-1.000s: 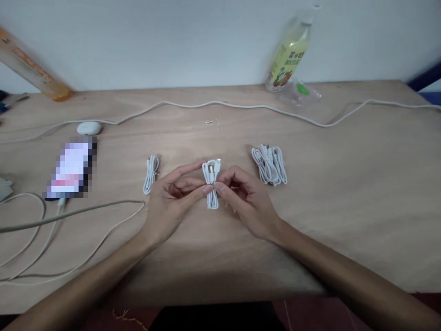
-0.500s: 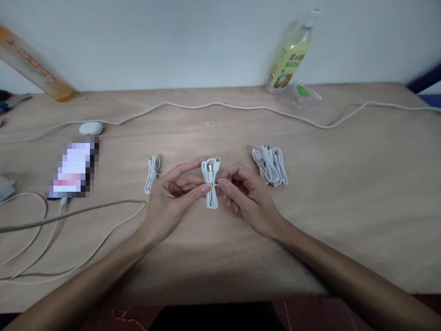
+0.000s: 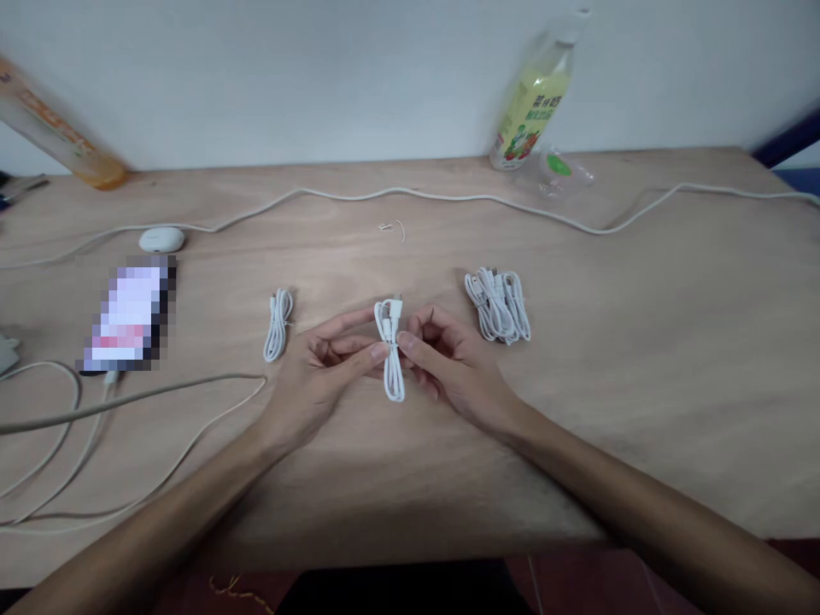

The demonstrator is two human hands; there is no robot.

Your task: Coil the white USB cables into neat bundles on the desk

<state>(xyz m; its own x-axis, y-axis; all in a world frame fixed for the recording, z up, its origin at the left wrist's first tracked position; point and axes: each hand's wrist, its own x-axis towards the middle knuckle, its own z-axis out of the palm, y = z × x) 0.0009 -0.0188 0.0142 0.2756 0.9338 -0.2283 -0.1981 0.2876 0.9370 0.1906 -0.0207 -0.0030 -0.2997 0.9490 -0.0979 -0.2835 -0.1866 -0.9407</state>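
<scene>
Between my two hands a white USB cable (image 3: 393, 376) is held upright as a folded bundle, its connectors at the top and its loops hanging down. A tie cinches it at the middle. My left hand (image 3: 326, 359) pinches the bundle from the left with thumb and fingers. From the right, my right hand (image 3: 454, 359) has its thumb and finger closed at the tied middle; the tie's end is hidden there. Another bundled white cable (image 3: 278, 325) lies just left of my left hand. Beyond my right hand sits a pile of bundled white cables (image 3: 498, 307).
A phone (image 3: 131, 312) with a cord plugged in and a white earbud case (image 3: 161, 239) lie at left. Small tie scraps (image 3: 392, 228) rest mid-table. A long white cord (image 3: 448, 197) crosses the back, near a yellow-green bottle (image 3: 531, 107) and an orange bottle (image 3: 70, 137).
My right thumb and finger have moved in from the tie's end to the bundle's middle. The cable has turned and its loops hang slightly lower. The view has shifted a little.
</scene>
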